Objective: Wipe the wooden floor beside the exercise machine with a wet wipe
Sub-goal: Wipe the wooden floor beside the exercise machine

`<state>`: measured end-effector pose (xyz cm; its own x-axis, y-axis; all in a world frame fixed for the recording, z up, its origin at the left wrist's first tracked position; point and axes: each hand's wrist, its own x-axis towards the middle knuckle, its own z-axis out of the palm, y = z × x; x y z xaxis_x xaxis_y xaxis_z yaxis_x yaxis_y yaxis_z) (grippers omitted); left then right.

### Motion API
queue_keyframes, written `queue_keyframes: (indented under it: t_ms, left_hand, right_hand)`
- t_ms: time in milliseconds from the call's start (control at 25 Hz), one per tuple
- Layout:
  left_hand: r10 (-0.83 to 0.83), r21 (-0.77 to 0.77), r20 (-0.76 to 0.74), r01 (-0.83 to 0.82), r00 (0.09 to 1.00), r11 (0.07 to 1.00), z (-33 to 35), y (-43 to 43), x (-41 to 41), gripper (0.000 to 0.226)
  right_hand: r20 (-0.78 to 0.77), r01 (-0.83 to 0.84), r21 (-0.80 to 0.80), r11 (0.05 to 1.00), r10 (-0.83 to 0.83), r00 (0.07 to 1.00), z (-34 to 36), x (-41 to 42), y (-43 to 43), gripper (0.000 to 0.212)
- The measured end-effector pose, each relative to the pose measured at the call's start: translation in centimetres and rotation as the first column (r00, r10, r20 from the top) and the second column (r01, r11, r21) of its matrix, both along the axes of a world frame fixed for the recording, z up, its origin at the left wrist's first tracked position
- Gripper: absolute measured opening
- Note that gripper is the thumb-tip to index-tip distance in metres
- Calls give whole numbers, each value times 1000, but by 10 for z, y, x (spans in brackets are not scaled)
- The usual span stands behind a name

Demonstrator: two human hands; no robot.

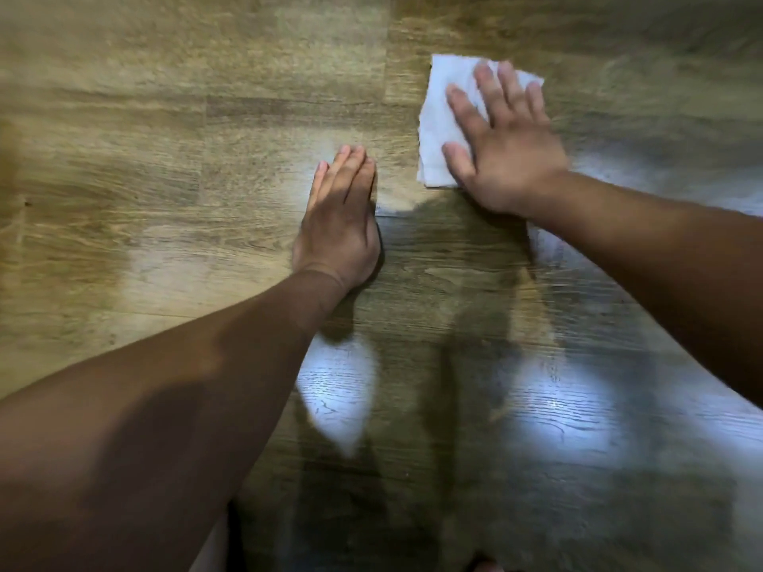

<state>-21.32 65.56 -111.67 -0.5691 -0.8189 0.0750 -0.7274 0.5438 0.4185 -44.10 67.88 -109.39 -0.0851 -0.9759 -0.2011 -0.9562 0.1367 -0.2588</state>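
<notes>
A white wet wipe point(439, 117) lies flat on the wooden floor point(165, 138) at the upper right. My right hand point(503, 142) presses down on it with fingers spread and straight, covering its right part. My left hand point(340, 216) rests flat on the bare floor to the left of the wipe, fingers straight and together, not touching the wipe. The exercise machine is not in view.
The floor near me and to the right shines with wet, glossy patches point(557, 406). The planks to the left and far side look dry and matte. Both forearms reach in from the bottom corners.
</notes>
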Motion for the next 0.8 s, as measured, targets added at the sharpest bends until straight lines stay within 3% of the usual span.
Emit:
queue_keyframes:
  t_ms: [40,120,200,240,320,360,400,440,520,560,640,720,800]
  left_hand:
    - [-1,5,0,1,1000,1000,0,0,0,51]
    - [-5,5,5,5,1000,1000,-2,-2,1,51]
    - [-22,-26,0,22,1000,999,-4,-2,2,51]
    - [-33,-41,-1,33,999,999,-5,-2,2,51]
    - [-33,-40,14,33,999,999,-5,-2,3,53]
    - [-37,-34,22,38,999,999,-5,-1,4,53]
    - [-40,-32,26,41,999,999,-5,-1,3,54]
    - [-40,-33,31,41,999,999,-4,-2,3,55]
    - [-42,-31,36,43,998,999,-3,-3,4,56]
    - [-40,-33,33,41,999,999,-2,-3,5,55]
    - [-51,-53,22,52,998,997,-1,-1,3,55]
    - [-51,-51,20,52,999,997,-3,-1,2,55]
    - [-33,-39,27,34,999,999,-4,-2,3,55]
  right_hand:
    - [-44,95,-38,995,-97,994,-1,-2,-2,66]
    - [-109,71,7,997,-70,992,-5,29,33,65]
    - [-78,-144,-81,986,137,987,-17,64,126,63]
    - [-32,-314,-34,949,312,949,-10,84,171,61]
    - [10,-644,19,764,644,765,-2,82,216,61]
    - [36,-736,27,676,735,677,-2,69,208,62]
    - [48,-755,52,653,754,656,-6,56,186,63]
    - [28,-678,66,732,678,735,-12,46,157,65]
    - [-38,-382,37,923,383,923,-16,24,76,69]
    - [-64,-226,47,973,229,971,-15,15,33,69]
    - [-85,-68,64,996,74,994,-5,4,-25,67]
    - [-101,43,62,997,-37,994,-5,27,-22,68]
    - [-146,-79,-12,997,77,986,-14,62,38,72]
